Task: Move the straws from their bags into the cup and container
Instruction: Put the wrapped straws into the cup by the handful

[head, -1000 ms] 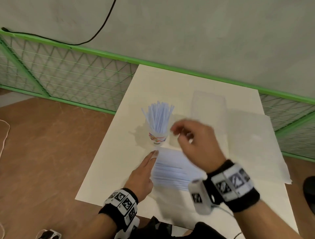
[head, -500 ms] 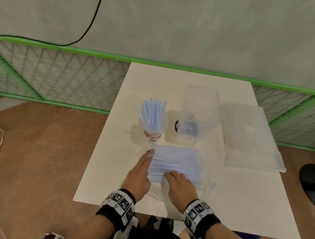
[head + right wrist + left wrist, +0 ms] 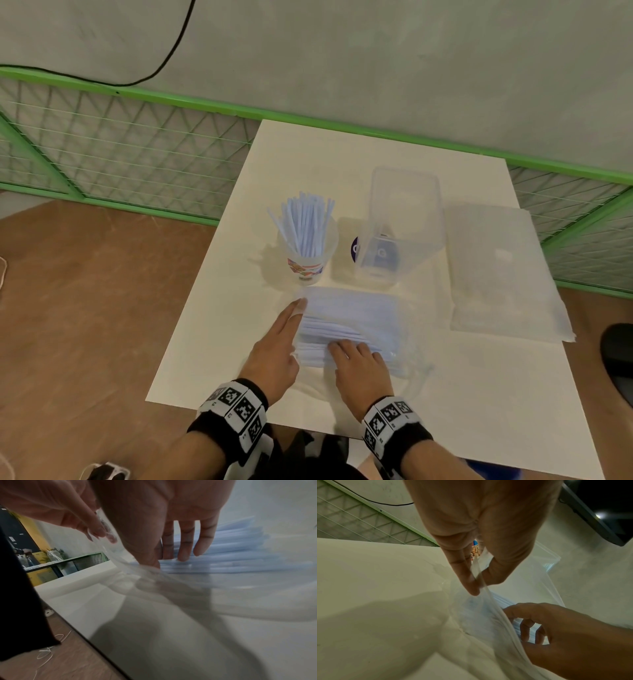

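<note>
Left hand: the left hand (image 3: 274, 349) lies at the left edge of the straw bag (image 3: 356, 329), thumb and forefinger pinching the clear plastic of its open mouth, as the left wrist view shows.
Right hand: the right hand (image 3: 359, 371) is slipped into the bag's mouth, its fingers (image 3: 186, 545) fairly straight and laid on the loose straws (image 3: 231, 555); they press the straws and are not closed round them.
Straw bag: it lies flat on the white worktop (image 3: 479, 411), near the front edge, just in front of the cup, with pale blue straws lying sideways inside.
Cup: the patterned cup (image 3: 306, 260) stands upright behind the bag, holding a bunch of blue straws (image 3: 305, 222) that fan out above its rim.
Container: the clear container (image 3: 400, 226) stands just right of the cup; whether any straws are in it cannot be told.
Second bag: another flat clear bag (image 3: 503, 274) lies right of the container.
</note>
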Action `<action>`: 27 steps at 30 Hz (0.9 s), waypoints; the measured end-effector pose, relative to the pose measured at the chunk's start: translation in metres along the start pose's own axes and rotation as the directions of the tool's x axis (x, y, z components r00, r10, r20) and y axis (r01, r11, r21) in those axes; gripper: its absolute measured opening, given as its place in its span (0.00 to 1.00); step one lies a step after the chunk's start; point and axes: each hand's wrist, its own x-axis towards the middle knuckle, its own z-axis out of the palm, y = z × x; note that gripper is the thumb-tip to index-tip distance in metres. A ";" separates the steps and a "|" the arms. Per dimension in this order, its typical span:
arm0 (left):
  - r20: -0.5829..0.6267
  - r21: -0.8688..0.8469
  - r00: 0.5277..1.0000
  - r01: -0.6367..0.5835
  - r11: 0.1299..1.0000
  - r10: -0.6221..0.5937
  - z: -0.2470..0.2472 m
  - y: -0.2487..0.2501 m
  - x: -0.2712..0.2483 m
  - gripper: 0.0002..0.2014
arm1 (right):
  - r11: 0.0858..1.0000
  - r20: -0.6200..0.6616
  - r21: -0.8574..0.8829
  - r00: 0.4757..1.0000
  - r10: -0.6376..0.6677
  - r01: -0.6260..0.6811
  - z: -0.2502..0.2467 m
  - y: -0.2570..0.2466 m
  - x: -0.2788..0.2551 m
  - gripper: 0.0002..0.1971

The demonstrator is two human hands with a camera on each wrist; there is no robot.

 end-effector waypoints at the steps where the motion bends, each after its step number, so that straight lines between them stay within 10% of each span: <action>1: 0.003 -0.002 1.000 -0.001 1.000 0.001 0.000 0.000 0.000 0.49 | 1.000 0.002 -0.007 1.000 0.002 -0.002 0.000 0.000 0.001 0.27; 16: -0.001 -0.015 1.000 -0.011 1.000 0.011 -0.003 -0.001 0.005 0.49 | 1.000 -0.138 0.008 0.990 -0.021 0.022 -0.005 0.000 0.014 0.26; 27: -0.058 -0.013 0.998 0.002 1.000 -0.003 -0.008 0.000 0.009 0.51 | 0.999 0.007 0.049 1.000 -0.014 0.014 -0.022 0.001 0.032 0.22</action>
